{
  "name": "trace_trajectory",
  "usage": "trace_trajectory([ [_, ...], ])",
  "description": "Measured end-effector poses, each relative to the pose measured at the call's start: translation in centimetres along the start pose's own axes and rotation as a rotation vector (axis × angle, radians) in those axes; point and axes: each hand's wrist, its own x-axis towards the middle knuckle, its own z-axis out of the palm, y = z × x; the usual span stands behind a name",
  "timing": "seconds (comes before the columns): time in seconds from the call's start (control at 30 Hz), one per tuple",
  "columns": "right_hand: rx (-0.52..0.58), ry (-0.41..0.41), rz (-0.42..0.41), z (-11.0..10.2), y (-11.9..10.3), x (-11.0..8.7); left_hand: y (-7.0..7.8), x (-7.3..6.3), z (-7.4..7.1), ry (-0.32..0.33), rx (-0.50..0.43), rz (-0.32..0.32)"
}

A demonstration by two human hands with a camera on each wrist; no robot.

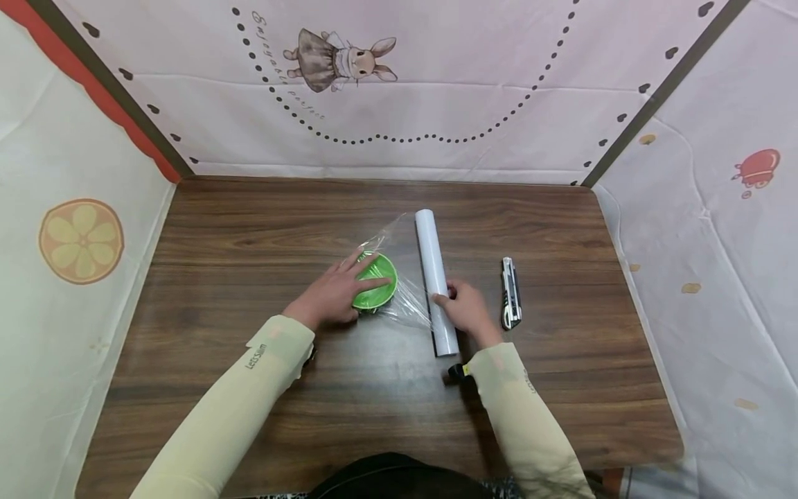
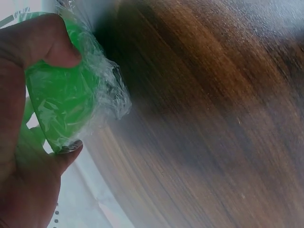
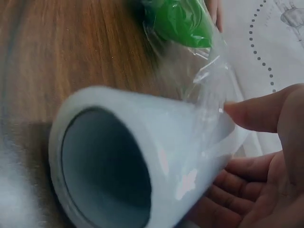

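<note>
My left hand (image 1: pixel 330 294) holds a green bowl (image 1: pixel 375 299), its fingers spread across the top. The left wrist view shows the thumb and a fingertip on the bowl's side, where crumpled clear film (image 2: pixel 114 90) bunches at the edge. From the bowl a sheet of cling film (image 1: pixel 408 305) stretches right to a long white roll of cling film (image 1: pixel 430 242). Near its lower end, my right hand (image 1: pixel 469 312) grips that roll, thumb on the film and fingers curled around the far side. The roll's hollow core (image 3: pixel 104 166) faces the right wrist camera.
A utility knife (image 1: pixel 511 294) lies on the wooden table (image 1: pixel 249 229) to the right of the right hand. Printed cloth walls (image 1: pixel 436 69) stand along the table's back and sides. A dark strap with a small device (image 1: pixel 458 372) sits at the right wrist.
</note>
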Motion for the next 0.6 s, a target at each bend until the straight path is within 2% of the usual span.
trace_trajectory([
  [0.17,-0.004,0.048,0.026,0.0,0.5,-0.6,0.1,-0.1,0.0,-0.009,0.012,0.039],
  [0.33,-0.022,0.036,0.028,0.2,0.9,-0.7,-0.1,-0.3,0.2,-0.011,0.030,0.051],
  [0.5,-0.002,0.023,0.029,0.1,1.1,-1.1,-0.5,-0.4,0.6,0.033,0.026,0.065],
  [0.6,-0.035,0.051,0.007,-0.1,1.0,-1.2,-0.8,-0.6,0.7,0.066,0.015,0.062],
])
